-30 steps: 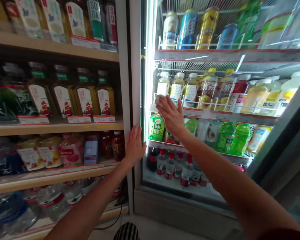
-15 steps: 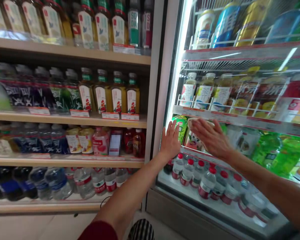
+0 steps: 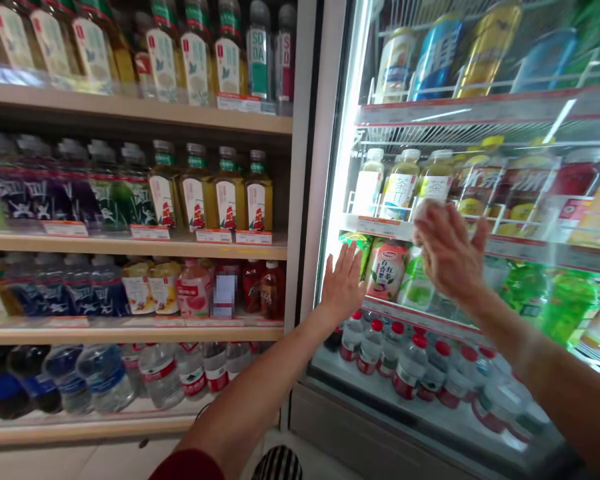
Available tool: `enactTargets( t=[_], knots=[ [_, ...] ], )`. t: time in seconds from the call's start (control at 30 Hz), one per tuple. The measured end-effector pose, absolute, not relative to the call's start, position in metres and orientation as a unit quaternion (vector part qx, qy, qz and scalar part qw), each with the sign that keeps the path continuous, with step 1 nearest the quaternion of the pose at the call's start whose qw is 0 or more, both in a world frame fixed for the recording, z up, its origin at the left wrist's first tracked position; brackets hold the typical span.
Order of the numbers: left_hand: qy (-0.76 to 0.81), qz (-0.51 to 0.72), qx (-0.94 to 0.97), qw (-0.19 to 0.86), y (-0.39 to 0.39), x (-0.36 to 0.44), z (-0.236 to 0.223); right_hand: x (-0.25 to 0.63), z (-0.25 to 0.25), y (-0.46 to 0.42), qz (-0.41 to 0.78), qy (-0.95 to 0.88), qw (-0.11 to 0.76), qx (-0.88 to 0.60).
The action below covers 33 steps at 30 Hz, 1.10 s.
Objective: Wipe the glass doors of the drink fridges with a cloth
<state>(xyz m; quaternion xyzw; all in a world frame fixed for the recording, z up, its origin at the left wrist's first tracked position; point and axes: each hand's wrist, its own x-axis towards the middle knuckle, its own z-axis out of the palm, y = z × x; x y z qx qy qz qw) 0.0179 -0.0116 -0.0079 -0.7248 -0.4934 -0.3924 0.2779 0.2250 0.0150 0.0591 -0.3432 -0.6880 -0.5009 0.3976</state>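
Note:
My left hand [image 3: 343, 287] lies flat with fingers spread against the glass door of a drinks cooler, near its lit left edge. Farther right, my right hand [image 3: 450, 250] presses on the same glass, slightly blurred. A small pale cloth [image 3: 425, 210] seems to be under its fingers, mostly hidden by them. Behind the glass, close to my hands, stand a red drink carton [image 3: 386, 270], a green carton [image 3: 415, 283] and tea bottles [image 3: 401, 183] on a wire-fronted shelf.
Red-capped water bottles [image 3: 413, 367] fill the cooler's bottom, with cans [image 3: 437, 57] at the top. Left of the cooler's frame [image 3: 305, 167], an open shelf unit [image 3: 180, 247] holds rows of bottled drinks. Pale floor tiles [image 3: 90, 460] show below.
My right hand has slid up and to the right across the glass, uncovering the red carton. My left hand stays on the door. The view has shifted slightly.

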Motion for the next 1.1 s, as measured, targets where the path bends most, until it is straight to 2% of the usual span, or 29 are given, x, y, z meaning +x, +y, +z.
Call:
enactTargets(
  t=[0.07, 0.1, 0.2, 0.23, 0.33, 0.37, 0.4, 0.5, 0.53, 0.67, 0.7, 0.8, 0.83, 0.93, 1.0, 1.03, 1.1],
  knots=[
    [-0.499, -0.398, -0.716, 0.283, -0.011, 0.022, -0.008, 0.233, 0.065, 0.013, -0.496, -0.634, 0.457, -0.379],
    [-0.495, -0.400, -0.715, 0.288, -0.011, 0.025, -0.007, 0.237, 0.066, 0.010, -0.497, -0.646, 0.446, -0.370],
    [-0.461, -0.408, -0.727, 0.306, -0.011, 0.038, -0.004, 0.249, 0.062, 0.003, -0.495, -0.743, 0.332, -0.302],
    [-0.446, -0.412, -0.732, 0.309, -0.010, 0.044, -0.002, 0.253, 0.061, 0.001, -0.487, -0.747, 0.328, -0.312],
    [-0.419, -0.436, -0.735, 0.306, -0.007, 0.064, 0.004, 0.270, 0.063, -0.002, -0.462, -0.645, 0.450, -0.410],
    [-0.415, -0.444, -0.734, 0.304, -0.006, 0.071, 0.005, 0.277, 0.062, -0.003, -0.458, -0.628, 0.468, -0.421],
    [-0.413, -0.450, -0.732, 0.302, -0.005, 0.076, 0.006, 0.284, 0.060, -0.004, -0.460, -0.644, 0.450, -0.413],
    [-0.416, -0.458, -0.725, 0.303, -0.002, 0.085, 0.005, 0.312, 0.051, -0.006, -0.464, -0.755, 0.301, -0.352],
    [-0.418, -0.455, -0.725, 0.306, 0.000, 0.086, 0.004, 0.323, 0.048, -0.007, -0.464, -0.752, 0.299, -0.360],
    [-0.414, -0.453, -0.723, 0.317, 0.004, 0.087, 0.001, 0.372, 0.043, -0.012, -0.472, -0.531, 0.521, -0.473],
    [-0.415, -0.459, -0.718, 0.318, 0.005, 0.087, 0.000, 0.383, 0.041, -0.013, -0.475, -0.526, 0.523, -0.473],
    [-0.415, -0.475, -0.707, 0.320, 0.008, 0.091, -0.001, 0.412, 0.041, -0.016, -0.491, -0.648, 0.395, -0.429],
    [-0.413, -0.478, -0.707, 0.319, 0.008, 0.092, -0.001, 0.421, 0.044, -0.017, -0.497, -0.646, 0.390, -0.428],
    [-0.410, -0.486, -0.704, 0.318, 0.008, 0.097, -0.003, 0.436, 0.056, -0.015, -0.505, -0.474, 0.548, -0.469],
    [-0.410, -0.493, -0.698, 0.319, 0.006, 0.100, -0.003, 0.436, 0.060, -0.014, -0.493, -0.433, 0.590, -0.470],
    [-0.411, -0.496, -0.695, 0.321, 0.006, 0.101, -0.003, 0.433, 0.060, -0.015, -0.492, -0.483, 0.558, -0.462],
    [-0.402, -0.496, -0.695, 0.330, 0.006, 0.102, 0.003, 0.428, 0.060, -0.016, -0.488, -0.624, 0.434, -0.429]
  ],
)
